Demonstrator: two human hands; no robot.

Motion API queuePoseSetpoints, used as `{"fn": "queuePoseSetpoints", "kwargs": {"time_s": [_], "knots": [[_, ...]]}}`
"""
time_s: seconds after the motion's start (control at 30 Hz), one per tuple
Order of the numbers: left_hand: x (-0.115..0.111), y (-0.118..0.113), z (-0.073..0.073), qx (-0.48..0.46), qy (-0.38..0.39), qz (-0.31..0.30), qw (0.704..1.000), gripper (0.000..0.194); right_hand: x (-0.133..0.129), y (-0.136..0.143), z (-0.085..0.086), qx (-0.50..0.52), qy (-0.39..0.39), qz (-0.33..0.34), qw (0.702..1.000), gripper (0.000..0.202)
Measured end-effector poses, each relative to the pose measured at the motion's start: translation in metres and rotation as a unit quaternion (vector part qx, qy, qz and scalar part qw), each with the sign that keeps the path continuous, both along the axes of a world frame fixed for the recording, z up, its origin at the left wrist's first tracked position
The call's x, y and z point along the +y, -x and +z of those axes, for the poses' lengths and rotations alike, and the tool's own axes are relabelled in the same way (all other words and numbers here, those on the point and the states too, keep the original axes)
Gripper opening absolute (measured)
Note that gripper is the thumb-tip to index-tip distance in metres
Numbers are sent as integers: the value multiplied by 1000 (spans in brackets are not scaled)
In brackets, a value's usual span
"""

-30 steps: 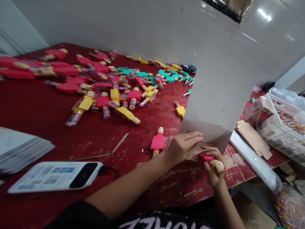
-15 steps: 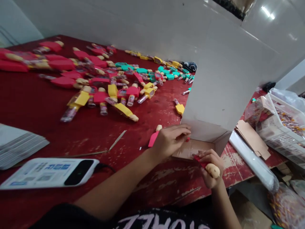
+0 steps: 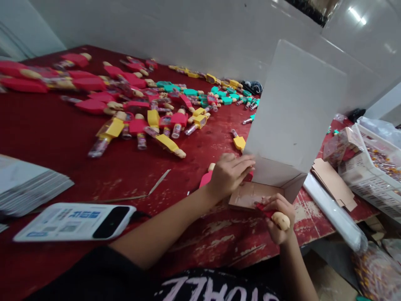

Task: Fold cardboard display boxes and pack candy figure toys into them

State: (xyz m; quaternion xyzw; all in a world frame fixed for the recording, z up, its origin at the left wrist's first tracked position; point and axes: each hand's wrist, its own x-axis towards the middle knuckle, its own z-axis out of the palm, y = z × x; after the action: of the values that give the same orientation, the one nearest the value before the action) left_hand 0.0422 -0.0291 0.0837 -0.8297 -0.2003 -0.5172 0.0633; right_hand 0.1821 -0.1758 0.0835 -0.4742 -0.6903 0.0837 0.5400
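Observation:
My right hand (image 3: 280, 213) is closed round a red toy with a round beige end (image 3: 281, 221), just in front of an open cardboard box (image 3: 246, 193) with its white lid (image 3: 294, 113) raised. At the box's left side, my left hand (image 3: 232, 173) has its fingers bent together; a bit of red shows beside its fingertips, and what they hold is hidden. Partly behind my left wrist lies a pink toy (image 3: 206, 179) on the red table. A yellow toy (image 3: 239, 143) lies left of the lid.
Many pink, yellow and green toys (image 3: 190, 92) cover the table's back and left. A white device (image 3: 72, 222) and a stack of white card (image 3: 34, 184) are at the left. Flat cardboard (image 3: 333, 182), a plastic roll (image 3: 335, 213) and a white basket (image 3: 360, 163) stand right.
My left hand has risen slightly, and more red shows by its fingertips. My right hand still holds its toy at nearly the same place. The whole view has shifted a little.

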Motion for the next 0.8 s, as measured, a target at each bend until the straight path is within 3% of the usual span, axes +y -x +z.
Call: {"fn": "queuePoseSetpoints", "kwargs": {"time_s": [0.27, 0.33, 0.47, 0.63, 0.73, 0.8], "knots": [[1, -11, 2, 36, -25, -14, 999, 20, 6, 4, 3, 1, 27, 9, 1000, 7], [-3, -11, 0, 39, -34, -28, 998, 22, 6, 4, 1, 6, 57, -32, 998, 9], [4, -12, -12, 9, -18, -45, 999, 22, 4, -5, -3, 75, 117, -176, 975, 16], [16, -11, -25, 12, -10, -29, 999, 25, 1, -11, -5, 161, 108, -215, 957, 15], [9, -7, -29, -15, 11, -48, 999, 24, 0, -4, -10, 133, 64, -230, 962, 13], [8, -8, -28, -82, 71, -48, 993, 26, -1, 0, -12, 101, 38, -241, 965, 11]]}}
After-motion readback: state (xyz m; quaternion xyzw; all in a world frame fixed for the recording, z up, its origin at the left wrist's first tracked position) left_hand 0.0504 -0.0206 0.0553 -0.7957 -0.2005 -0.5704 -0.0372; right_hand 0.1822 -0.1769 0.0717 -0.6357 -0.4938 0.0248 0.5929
